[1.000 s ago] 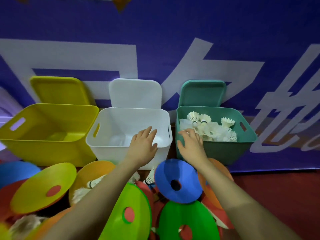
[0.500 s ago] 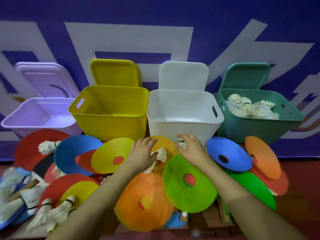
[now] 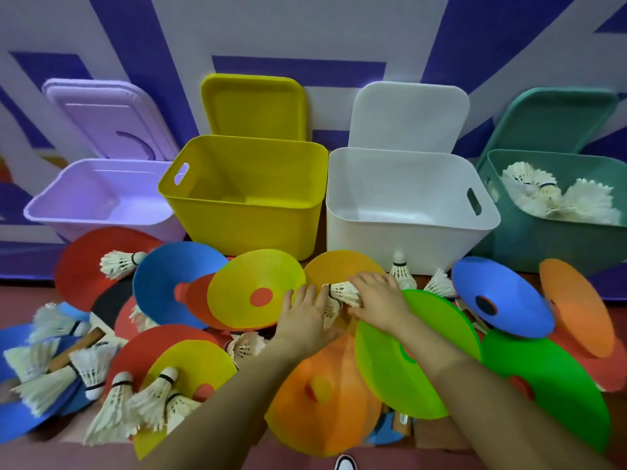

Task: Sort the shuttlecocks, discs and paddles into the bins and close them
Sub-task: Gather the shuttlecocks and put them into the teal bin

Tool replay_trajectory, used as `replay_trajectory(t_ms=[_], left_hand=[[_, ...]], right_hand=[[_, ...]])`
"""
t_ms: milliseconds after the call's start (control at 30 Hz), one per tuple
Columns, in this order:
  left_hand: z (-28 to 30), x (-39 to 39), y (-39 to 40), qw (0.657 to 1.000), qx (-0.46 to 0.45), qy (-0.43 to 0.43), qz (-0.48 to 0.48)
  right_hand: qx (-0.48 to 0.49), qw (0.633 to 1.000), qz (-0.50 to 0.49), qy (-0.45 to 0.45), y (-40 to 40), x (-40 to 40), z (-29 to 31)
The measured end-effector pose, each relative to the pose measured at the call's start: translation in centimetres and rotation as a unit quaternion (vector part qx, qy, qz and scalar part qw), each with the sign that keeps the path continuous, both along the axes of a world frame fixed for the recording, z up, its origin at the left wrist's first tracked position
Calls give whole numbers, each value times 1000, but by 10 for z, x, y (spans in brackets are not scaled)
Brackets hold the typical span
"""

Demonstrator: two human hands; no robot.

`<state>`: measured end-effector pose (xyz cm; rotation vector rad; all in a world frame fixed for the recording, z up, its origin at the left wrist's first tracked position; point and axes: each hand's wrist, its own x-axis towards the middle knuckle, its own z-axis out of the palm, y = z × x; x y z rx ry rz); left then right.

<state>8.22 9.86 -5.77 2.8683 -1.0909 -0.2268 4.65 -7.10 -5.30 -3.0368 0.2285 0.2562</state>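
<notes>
The right hand (image 3: pixel 380 301) curls its fingers (image 3: pixel 364 281) around a white feather shuttlecock (image 3: pixel 344 294), which lies on the pile of discs just in front of the white bin (image 3: pixel 407 228). The left hand (image 3: pixel 305 315) rests palm-down just left of those fingers, its own fingers loosely bent on the shuttlecock's feathers; whether it grasps anything I cannot tell. Beyond the fingertips lies an orange-yellow disc (image 3: pixel 339 266); to their left, a yellow disc (image 3: pixel 254 286). The teal bin (image 3: pixel 529 239), far right, holds shuttlecocks.

Cut off at the right edge — green bin (image 3: pixel 556 245) and its shuttlecocks (image 3: pixel 559 198). Mostly buried under discs (handle showing): a paddle (image 3: pixel 76 347).
</notes>
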Motion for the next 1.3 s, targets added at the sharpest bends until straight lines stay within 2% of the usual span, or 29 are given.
replay_trajectory(t_ms=[133, 267, 400, 533, 800, 1000, 1300], left_hand=[[-15, 5, -7, 999, -37, -21, 13], [-26, 8, -3, 993, -102, -67, 0], [-19, 4, 4, 980, -163, -109, 17], [1, 3, 11, 964, -220, -150, 1], [55, 5, -15, 942, -285, -179, -9], [106, -1, -85, 917, -338, -206, -49], [143, -29, -265, 920, -328, -201, -76]], right_hand=[[-10, 998, 5, -56, -3, 0, -13], [59, 988, -27, -141, -9, -7, -16], [120, 977, -51, -168, -10, -14, -5], [173, 949, -64, -257, -7, -27, 10], [115, 896, -87, -420, -26, -56, 62], [120, 862, -129, -476, -87, -70, 102], [91, 846, -181, -494, -259, -104, 128]])
